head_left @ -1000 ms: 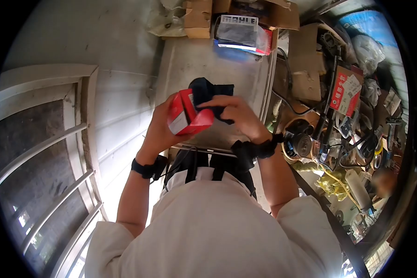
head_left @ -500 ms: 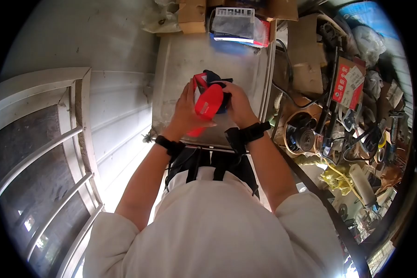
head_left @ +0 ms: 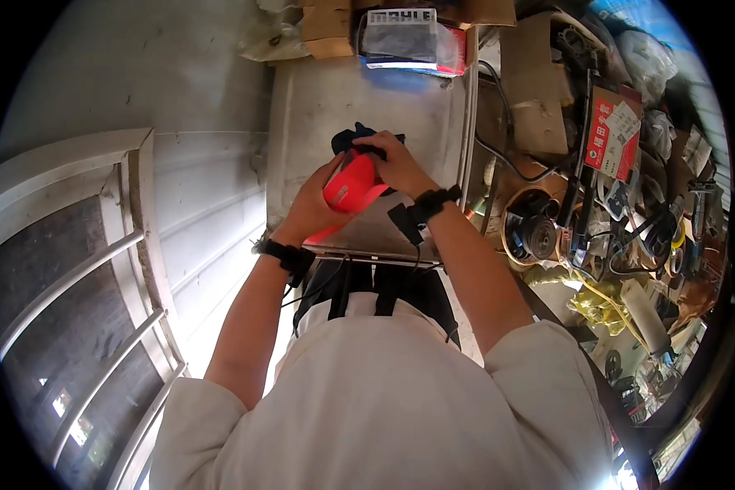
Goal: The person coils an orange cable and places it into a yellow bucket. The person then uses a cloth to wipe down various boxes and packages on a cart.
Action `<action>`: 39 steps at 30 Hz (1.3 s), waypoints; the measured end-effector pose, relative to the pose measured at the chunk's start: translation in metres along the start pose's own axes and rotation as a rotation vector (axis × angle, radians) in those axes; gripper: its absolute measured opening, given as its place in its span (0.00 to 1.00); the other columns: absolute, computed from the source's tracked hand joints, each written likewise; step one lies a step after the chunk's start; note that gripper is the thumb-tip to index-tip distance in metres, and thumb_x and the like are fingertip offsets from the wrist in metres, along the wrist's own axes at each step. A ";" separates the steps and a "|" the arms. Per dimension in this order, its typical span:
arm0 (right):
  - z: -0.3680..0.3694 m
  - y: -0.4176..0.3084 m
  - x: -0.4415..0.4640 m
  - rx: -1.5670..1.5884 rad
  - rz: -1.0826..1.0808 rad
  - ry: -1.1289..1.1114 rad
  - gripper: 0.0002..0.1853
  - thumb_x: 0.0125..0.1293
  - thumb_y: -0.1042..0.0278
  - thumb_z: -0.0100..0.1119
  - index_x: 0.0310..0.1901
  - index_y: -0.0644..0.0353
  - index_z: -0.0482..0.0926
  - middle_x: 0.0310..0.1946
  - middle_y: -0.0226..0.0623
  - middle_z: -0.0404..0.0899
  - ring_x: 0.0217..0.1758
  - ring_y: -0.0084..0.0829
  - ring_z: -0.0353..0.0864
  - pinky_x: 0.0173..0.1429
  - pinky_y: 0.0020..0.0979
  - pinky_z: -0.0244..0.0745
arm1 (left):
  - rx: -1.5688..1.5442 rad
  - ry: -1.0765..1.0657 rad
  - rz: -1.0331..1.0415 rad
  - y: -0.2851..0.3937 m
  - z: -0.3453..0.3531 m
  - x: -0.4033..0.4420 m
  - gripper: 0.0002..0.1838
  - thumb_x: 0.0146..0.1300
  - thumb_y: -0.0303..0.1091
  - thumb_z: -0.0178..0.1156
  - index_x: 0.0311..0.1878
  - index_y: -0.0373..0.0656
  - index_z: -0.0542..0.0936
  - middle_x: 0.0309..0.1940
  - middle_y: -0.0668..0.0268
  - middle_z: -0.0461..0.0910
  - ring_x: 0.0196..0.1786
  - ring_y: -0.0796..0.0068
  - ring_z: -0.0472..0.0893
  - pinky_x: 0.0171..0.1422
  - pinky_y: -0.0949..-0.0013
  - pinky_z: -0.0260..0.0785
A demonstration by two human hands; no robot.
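My left hand [head_left: 313, 206] is wrapped round a red box [head_left: 351, 186] with its flap standing open, over the pale worktop [head_left: 302, 102]. Close against the box's far side is a dark cloth-like item [head_left: 353, 136], partly hidden by my fingers. My right hand [head_left: 400, 166] has its fingers closed on the dark item at the upper right of the box. The inside of the box cannot be seen. Both wrists wear black bands.
A MAHLE box [head_left: 400, 39] and cardboard boxes [head_left: 328, 28] stand at the worktop's far end. Shelving to the right holds a red and white box [head_left: 610, 135], cables and metal parts. On the left is a barred window [head_left: 65, 286].
The red box has turned, with its flap now facing me. My right hand has moved in against the box and closed on the dark item. The whole view has shifted slightly.
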State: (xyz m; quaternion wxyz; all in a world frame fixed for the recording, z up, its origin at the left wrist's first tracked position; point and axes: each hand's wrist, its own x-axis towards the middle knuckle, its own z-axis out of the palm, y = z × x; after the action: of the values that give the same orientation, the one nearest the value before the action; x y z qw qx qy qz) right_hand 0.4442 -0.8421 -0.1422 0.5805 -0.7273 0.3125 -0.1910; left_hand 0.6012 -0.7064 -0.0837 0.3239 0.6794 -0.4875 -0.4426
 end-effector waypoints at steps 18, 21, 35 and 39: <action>-0.012 -0.096 0.007 0.611 0.151 0.072 0.08 0.66 0.69 0.61 0.43 0.63 0.79 0.32 0.29 0.77 0.30 0.20 0.72 0.33 0.23 0.69 | -0.652 0.219 -0.364 0.015 -0.029 0.012 0.20 0.51 0.23 0.68 0.50 0.38 0.77 0.40 0.64 0.82 0.41 0.71 0.82 0.46 0.67 0.77; 0.016 -0.080 0.016 0.061 -0.011 0.260 0.06 0.63 0.70 0.63 0.40 0.60 0.80 0.30 0.31 0.73 0.29 0.24 0.71 0.35 0.26 0.69 | -0.643 0.258 -0.292 0.033 -0.023 0.014 0.20 0.51 0.23 0.67 0.49 0.38 0.77 0.40 0.64 0.82 0.41 0.70 0.82 0.46 0.67 0.77; -0.011 -0.046 -0.058 0.695 0.569 -0.204 0.08 0.65 0.70 0.60 0.44 0.61 0.78 0.39 0.31 0.81 0.39 0.29 0.80 0.45 0.28 0.75 | -1.050 0.527 -0.328 0.028 -0.084 -0.004 0.25 0.55 0.28 0.64 0.57 0.36 0.71 0.49 0.58 0.78 0.50 0.63 0.80 0.58 0.62 0.74; -0.041 -0.085 -0.043 1.457 0.492 0.129 0.08 0.67 0.71 0.60 0.46 0.61 0.80 0.39 0.29 0.81 0.41 0.24 0.79 0.49 0.27 0.75 | -1.037 0.361 -0.392 0.043 -0.086 -0.021 0.30 0.59 0.38 0.60 0.62 0.35 0.66 0.56 0.55 0.75 0.56 0.60 0.77 0.64 0.59 0.71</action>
State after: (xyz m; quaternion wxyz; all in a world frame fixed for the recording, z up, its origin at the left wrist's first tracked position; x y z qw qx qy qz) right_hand 0.4065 -0.8320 -0.0460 0.9191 -0.0584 0.2938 -0.2561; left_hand 0.6609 -0.6991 -0.0061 0.6041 0.5743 -0.0095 -0.5524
